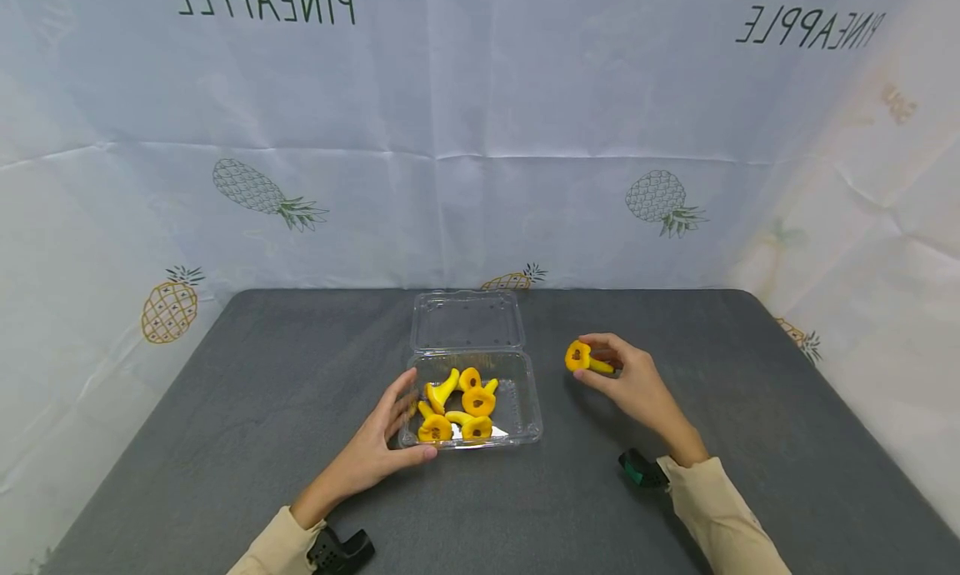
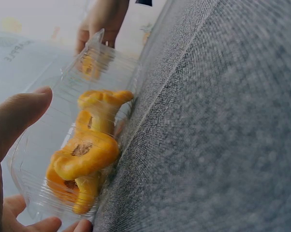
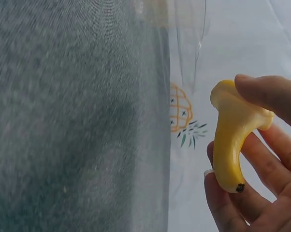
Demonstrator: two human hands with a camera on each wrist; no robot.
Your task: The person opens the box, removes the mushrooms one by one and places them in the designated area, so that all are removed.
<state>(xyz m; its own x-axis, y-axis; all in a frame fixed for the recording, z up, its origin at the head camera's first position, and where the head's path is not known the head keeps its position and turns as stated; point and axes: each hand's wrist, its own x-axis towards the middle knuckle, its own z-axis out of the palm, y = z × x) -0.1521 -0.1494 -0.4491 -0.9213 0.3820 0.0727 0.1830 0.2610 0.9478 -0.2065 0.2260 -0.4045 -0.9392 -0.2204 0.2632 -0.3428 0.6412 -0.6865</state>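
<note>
A clear plastic clamshell container [image 1: 527,400] stands on the table with its lid [image 1: 467,321] folded back. Several yellow chanterelle mushrooms [image 1: 478,402] lie inside it, mostly toward its left; the left wrist view shows some of these mushrooms [image 2: 85,154] through the clear wall. My left hand [image 1: 375,450] rests against the container's near-left corner, fingers along the left side and thumb at the front edge. Right of the container, my right hand [image 1: 626,379] pinches one chanterelle [image 3: 227,140] above the table, its cap facing left in the head view and its stem toward the palm.
The dark grey table [image 1: 225,417] has rounded far corners. Behind it hangs a pale cloth [image 1: 480,83] printed with pineapples, which also runs along both sides. A black wrist strap [image 1: 339,552] is on the left wrist, another strap [image 1: 642,469] on the right.
</note>
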